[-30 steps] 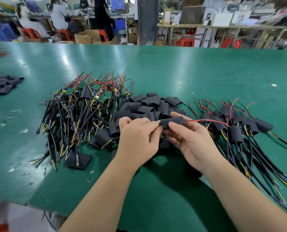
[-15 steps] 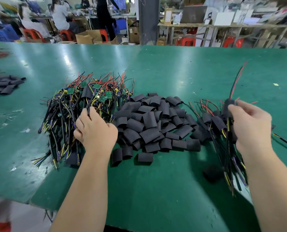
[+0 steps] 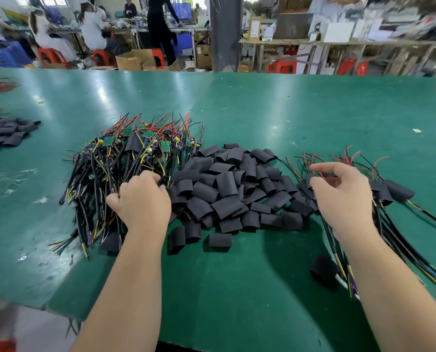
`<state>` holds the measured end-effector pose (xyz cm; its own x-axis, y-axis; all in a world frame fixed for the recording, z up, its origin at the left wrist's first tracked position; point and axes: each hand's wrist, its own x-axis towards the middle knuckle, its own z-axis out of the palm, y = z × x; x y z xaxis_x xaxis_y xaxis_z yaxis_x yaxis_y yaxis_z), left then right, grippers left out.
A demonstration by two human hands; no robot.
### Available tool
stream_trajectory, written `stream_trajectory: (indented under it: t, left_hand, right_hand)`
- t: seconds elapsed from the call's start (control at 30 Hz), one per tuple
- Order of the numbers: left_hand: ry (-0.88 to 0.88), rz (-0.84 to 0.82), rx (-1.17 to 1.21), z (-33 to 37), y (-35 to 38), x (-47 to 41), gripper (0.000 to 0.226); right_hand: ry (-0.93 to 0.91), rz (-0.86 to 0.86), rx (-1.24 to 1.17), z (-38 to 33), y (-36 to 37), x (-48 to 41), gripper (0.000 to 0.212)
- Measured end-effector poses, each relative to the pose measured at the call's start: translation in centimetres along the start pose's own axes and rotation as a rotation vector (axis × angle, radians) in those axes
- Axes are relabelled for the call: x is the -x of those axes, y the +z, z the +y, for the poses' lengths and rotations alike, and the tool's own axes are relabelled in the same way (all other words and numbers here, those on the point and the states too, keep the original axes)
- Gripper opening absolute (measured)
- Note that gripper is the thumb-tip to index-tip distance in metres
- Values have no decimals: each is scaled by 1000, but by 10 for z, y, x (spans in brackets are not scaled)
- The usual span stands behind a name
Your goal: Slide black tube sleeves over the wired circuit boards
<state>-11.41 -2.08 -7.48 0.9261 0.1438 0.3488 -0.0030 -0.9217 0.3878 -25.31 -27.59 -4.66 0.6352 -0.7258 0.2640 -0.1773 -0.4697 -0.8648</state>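
On the green surface (image 3: 288, 110) three heaps lie in a row across its middle. Toward the left edge sits the tangle of wired circuit boards (image 3: 135, 153), green boards and red leads at the far side and black and yellow wire ends pointing to the near edge. Touching it on the right is the heap of black tube sleeves (image 3: 227, 184), short, flattened and loose. Toward the right edge lie the sleeved boards (image 3: 399, 191), their wires trailing to the near right corner.

The left grip (image 3: 142, 199) is down on the near right part of the bare-board tangle, fingers curled narrow and pinching some of its wires. The right grip (image 3: 341, 194) hovers wide over the sleeved boards, fingers spread and relaxed, holding nothing.

One stray sleeve (image 3: 322, 271) lies near the near edge beside the right forearm. Another dark sleeve pile (image 3: 6, 133) sits at the left edge.
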Motion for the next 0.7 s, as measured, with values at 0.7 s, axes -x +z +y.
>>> stream_trajectory:
  t: [0.7]
  left_hand:
    - [638, 138, 738, 35, -14, 27, 15]
  right_hand:
    - [297, -798, -716, -15, 29, 32, 55]
